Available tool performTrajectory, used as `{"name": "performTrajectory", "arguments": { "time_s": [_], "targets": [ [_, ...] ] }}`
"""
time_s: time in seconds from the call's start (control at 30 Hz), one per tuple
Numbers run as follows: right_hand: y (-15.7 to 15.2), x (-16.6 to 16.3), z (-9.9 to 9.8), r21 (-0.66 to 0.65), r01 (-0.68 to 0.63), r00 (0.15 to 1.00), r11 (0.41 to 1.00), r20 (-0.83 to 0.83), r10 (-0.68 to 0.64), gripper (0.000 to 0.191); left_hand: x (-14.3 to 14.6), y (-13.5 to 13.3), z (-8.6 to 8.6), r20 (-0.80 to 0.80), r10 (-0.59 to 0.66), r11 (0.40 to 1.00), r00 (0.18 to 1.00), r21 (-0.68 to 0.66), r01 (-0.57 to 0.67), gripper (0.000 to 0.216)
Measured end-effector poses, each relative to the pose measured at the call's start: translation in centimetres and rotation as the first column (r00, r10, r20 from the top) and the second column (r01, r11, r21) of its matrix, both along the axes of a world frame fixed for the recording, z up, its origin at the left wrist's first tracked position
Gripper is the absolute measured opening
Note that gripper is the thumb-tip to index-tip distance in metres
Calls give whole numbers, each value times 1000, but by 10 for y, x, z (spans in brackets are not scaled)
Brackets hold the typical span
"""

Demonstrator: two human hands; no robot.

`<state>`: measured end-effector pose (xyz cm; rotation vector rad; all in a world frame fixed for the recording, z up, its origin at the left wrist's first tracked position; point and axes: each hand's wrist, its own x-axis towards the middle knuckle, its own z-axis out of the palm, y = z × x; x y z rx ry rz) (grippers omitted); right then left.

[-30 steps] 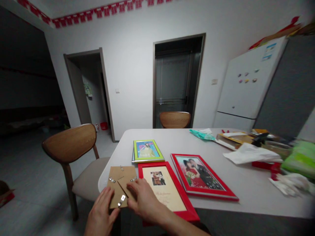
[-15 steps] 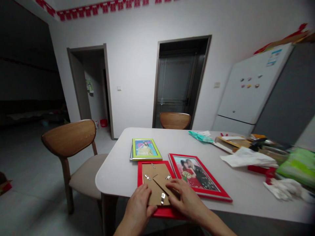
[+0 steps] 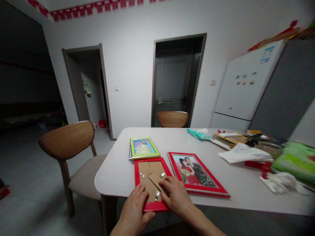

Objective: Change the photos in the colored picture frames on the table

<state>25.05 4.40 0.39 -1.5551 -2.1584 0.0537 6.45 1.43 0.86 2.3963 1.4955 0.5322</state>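
Note:
A brown cardboard backing board (image 3: 149, 175) with small metal clips lies inside a red photo frame (image 3: 138, 183) at the near edge of the white table (image 3: 118, 170). My left hand (image 3: 135, 205) rests flat on the frame's near left corner, fingers stretched out. My right hand (image 3: 175, 195) presses flat on the board's right side, fingers spread. Just right of it lies a larger red frame (image 3: 197, 173) with a photo of a couple. Behind the board sits a green-framed photo (image 3: 143, 147).
Papers (image 3: 242, 153), a teal bag (image 3: 198, 133), a green pack (image 3: 297, 160) and crumpled tissue (image 3: 283, 183) crowd the table's right side. A wooden chair (image 3: 67, 147) stands at the left, another chair (image 3: 173, 119) at the far end. A white fridge (image 3: 246, 88) stands at the right.
Both hands carried the backing board from the table's left corner rightward onto the red frame, covering its picture, and now press it flat into the frame.

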Motion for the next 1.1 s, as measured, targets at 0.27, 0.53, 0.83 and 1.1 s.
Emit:
{"name": "performTrajectory", "arguments": {
  "time_s": [0.27, 0.53, 0.83, 1.1],
  "targets": [
    [-9, 1, 5, 32, -148, 989, 989, 27, 147, 23, -5, 4, -6, 162, -14, 999, 987, 44, 7, 28],
    [-21, -6, 19, -25, -369, 925, 929, 91, 370, 20, -7, 5, -1, 211, -25, 999, 977, 27, 20, 22],
    [-26, 1, 24, -45, -402, 912, 914, 69, 404, 21, -6, 2, 1, 177, 15, 999, 984, 35, -22, 24],
    [21, 13, 5, 40, -30, 999, 999, 19, 30, 26, -3, 4, -2, 108, -14, 997, 994, 83, 5, 35]
  ]
}}
